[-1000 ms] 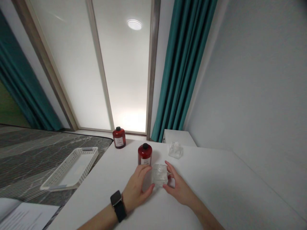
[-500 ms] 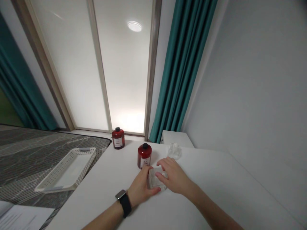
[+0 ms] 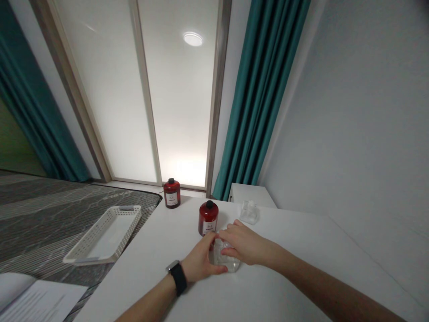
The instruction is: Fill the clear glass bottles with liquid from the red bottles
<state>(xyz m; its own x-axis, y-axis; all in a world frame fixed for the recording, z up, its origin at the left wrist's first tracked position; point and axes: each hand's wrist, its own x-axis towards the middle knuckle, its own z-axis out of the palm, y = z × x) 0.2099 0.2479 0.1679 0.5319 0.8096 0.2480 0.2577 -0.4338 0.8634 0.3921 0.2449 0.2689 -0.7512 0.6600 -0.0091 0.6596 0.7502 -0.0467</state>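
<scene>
A clear, squarish container (image 3: 228, 258) sits on the white table, partly covered by both hands. My left hand (image 3: 203, 259), a dark watch on its wrist, curves around the container's left side with thumb near and fingers far. From the right, my right hand (image 3: 243, 243) reaches over it, fingers bent at its far edge and thumb over its top; the fingertips are partly hidden. Just behind stands a red bottle (image 3: 208, 217) with a black cap and white label. A second clear piece (image 3: 250, 212) lies farther back on the right.
Another red bottle (image 3: 172, 193) stands at the table's (image 3: 284, 273) far left corner. Left of the table, a white perforated basket (image 3: 122, 243) and an open booklet (image 3: 47, 297) rest on a grey patterned surface. A white cabinet (image 3: 253, 195) stands behind the table, near the teal curtain (image 3: 264, 98).
My right hand's fingers have moved in to the container's far edge, closer to my left fingertips. The whole scene has shifted slightly right as the camera turned.
</scene>
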